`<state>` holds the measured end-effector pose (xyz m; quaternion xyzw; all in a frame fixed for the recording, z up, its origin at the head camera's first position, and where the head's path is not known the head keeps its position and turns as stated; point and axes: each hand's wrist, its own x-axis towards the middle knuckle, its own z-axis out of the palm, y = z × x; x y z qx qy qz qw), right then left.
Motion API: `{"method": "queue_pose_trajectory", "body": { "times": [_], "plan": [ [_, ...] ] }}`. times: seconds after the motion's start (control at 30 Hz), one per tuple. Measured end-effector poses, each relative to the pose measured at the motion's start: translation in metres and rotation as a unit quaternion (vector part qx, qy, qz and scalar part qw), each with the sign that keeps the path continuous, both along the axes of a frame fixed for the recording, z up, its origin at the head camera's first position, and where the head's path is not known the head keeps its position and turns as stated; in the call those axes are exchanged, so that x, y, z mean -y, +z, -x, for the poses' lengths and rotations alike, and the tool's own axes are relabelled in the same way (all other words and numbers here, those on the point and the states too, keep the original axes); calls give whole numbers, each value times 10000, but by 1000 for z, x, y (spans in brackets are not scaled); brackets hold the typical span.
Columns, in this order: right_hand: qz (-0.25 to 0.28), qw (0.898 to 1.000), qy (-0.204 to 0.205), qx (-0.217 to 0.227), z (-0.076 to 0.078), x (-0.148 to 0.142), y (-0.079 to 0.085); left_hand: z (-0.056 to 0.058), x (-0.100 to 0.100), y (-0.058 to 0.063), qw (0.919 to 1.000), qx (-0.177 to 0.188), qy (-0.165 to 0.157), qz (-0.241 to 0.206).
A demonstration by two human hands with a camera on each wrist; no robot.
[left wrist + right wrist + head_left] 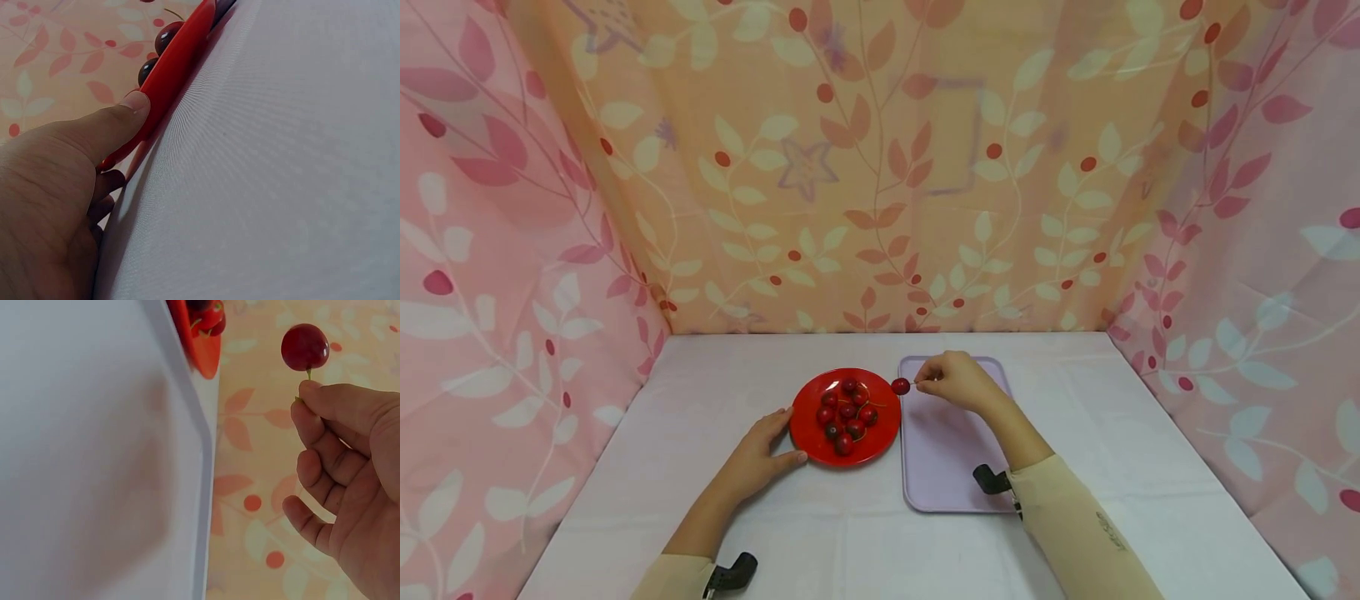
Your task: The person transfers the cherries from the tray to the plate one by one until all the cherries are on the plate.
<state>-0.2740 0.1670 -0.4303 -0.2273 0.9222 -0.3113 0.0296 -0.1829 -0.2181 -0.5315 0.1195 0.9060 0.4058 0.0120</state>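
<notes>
A red plate [880,446] on the white table holds several dark red cherries [847,411], some with stems. My left hand [762,454] grips the plate's left rim. Its thumb [134,103] lies against the plate's side in the left wrist view, where other fingers are partly hidden. With thumb and forefinger, my right hand [955,381] pinches a single cherry [305,347] by its thin green stem. That cherry hangs in the air between the plate's right edge and a lilac tray [951,467]. The right hand is above the tray's far part.
The tray stands just right of the plate, with a raised rim. White cloth [820,533] covers the table. Flowered curtains [880,208] enclose the back and both sides. Black wrist-camera mounts [736,572] stick out from both sleeves.
</notes>
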Motion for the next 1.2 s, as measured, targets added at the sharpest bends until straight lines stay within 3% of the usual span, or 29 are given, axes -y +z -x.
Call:
{"method": "queue_pose_trajectory", "body": {
  "times": [0.53,0.93,1.2],
  "plan": [
    [579,9976,-376,-33,24,58,3,0,1,-3,9999,73,41,-73],
    [612,9974,-307,235,40,95,-16,1,1,-3,10000,-1,68,-43],
    [610,9973,-248,314,41,111,-24,1,2,-4,10000,48,51,-59]
  ]
}}
